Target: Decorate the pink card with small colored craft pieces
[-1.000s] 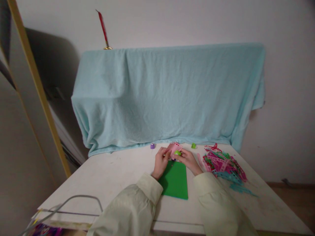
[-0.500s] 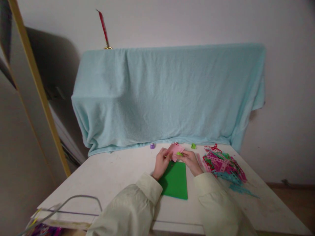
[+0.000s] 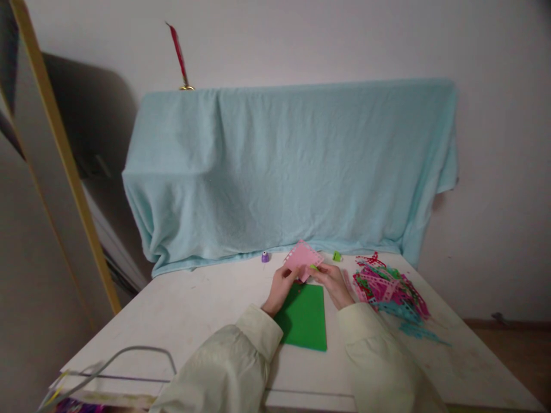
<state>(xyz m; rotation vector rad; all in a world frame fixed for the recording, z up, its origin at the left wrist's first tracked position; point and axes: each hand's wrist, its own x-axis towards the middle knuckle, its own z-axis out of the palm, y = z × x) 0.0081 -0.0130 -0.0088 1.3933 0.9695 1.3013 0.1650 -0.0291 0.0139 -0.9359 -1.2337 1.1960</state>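
Note:
A small sheet of pink paper (image 3: pixel 303 255) with holes punched along its edges is tilted up between my hands. The fingers of my left hand (image 3: pixel 279 289) close on its lower left side. My right hand (image 3: pixel 333 281) pinches its lower right side, and a small bright green piece (image 3: pixel 313 267) shows at those fingertips, too small to name. Just below the hands lies a stack of green paper (image 3: pixel 303 321), flat on the table.
Behind the hands stand a small purple craft punch (image 3: pixel 265 257) and a small green one (image 3: pixel 337 256). At the right is a tangled heap of punched paper strips (image 3: pixel 391 287). A light blue cloth (image 3: pixel 293 166) hangs at the back of the white table (image 3: pixel 206 298). A grey bent tube (image 3: pixel 142 347) is at the front left.
The pink paper has opened out and now stands higher, showing more of its flat face and punched edge. Both hands stay close together above the green stack.

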